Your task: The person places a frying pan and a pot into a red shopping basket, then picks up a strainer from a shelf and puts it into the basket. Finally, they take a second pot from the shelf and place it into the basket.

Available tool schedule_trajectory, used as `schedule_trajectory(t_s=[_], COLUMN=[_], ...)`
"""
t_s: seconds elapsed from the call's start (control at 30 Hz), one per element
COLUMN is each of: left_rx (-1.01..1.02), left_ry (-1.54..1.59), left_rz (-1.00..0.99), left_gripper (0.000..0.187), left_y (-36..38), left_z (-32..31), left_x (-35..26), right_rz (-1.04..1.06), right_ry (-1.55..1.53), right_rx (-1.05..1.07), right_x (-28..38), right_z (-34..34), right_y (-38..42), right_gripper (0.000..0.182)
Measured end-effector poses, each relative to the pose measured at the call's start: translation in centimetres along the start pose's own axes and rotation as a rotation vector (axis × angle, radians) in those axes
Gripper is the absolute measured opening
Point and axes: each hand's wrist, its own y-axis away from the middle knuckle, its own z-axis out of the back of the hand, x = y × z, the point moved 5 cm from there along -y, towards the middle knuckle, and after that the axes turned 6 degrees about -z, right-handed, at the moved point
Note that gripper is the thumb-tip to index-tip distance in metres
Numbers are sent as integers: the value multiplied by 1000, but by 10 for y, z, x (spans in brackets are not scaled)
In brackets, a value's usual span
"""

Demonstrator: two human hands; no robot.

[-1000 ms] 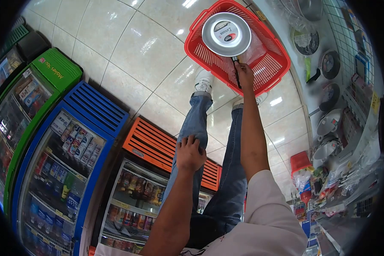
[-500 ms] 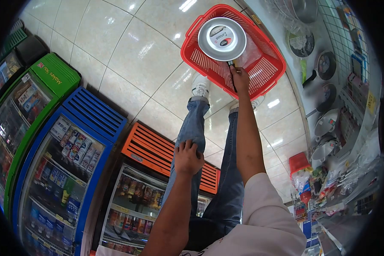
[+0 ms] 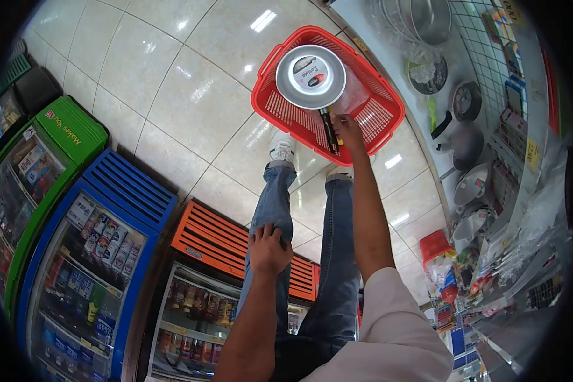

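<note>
A silver frying pan (image 3: 311, 77) with a round label and a black handle (image 3: 329, 132) lies in a red plastic basket (image 3: 265, 95) on the floor. My right hand (image 3: 348, 131) is just right of the handle, its fingers loosely bent and apart from it. Beneath the pan, clear plastic wrapping (image 3: 353, 95) shows in the basket, and a small yellow piece is visible between handle and hand. My left hand (image 3: 269, 249) rests on my jeans-covered knee, fingers spread, holding nothing.
Shelves of pans (image 3: 466, 102) and pots stand along the right, beside the basket. Green (image 3: 70, 130), blue (image 3: 130, 188) and orange (image 3: 216, 239) drink coolers line the left. A smaller red basket (image 3: 434, 247) of goods sits at lower right.
My right hand has let go of the pan's handle and moved slightly right of it. The pan stays in the basket. The whole view has shifted a little; my left hand remains on the knee.
</note>
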Motion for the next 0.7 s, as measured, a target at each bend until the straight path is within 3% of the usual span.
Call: schedule_trajectory(t_s=[0.13,0.2,0.27,0.37,0.43,0.47,0.53,0.67,0.7], left_rx=[-2,-8,-16,-15,-64,-65,-78,-77,-61], left_ry=[11,20,30,51,69,79,95,124,132], left_rz=[2,2,3,23,12,13,37,62,75], left_gripper=[28,28,27,27,27,27,27,27,28], left_y=[-5,-8,-12,-15,-17,-17,-17,-18,-18], left_z=[7,12,17,20,23,24,25,27,27], left_x=[-5,-7,-10,-11,-11,-12,-12,-16,-16], right_rz=[140,277,504,594,702,708,835,816,681], right_ry=[-134,241,87,161,166,175,468,552,576], right_rx=[75,-140,-282,-450,-673,-670,-891,-874,-838], right_x=[14,57,108,158,199,215,245,265,263], right_z=[48,87,114,149,165,169,173,172,173], right_y=[-19,-16,-8,-20,-19,-23,-26,-63,-75], right_gripper=[38,31,26,22,30,30,46,55,51])
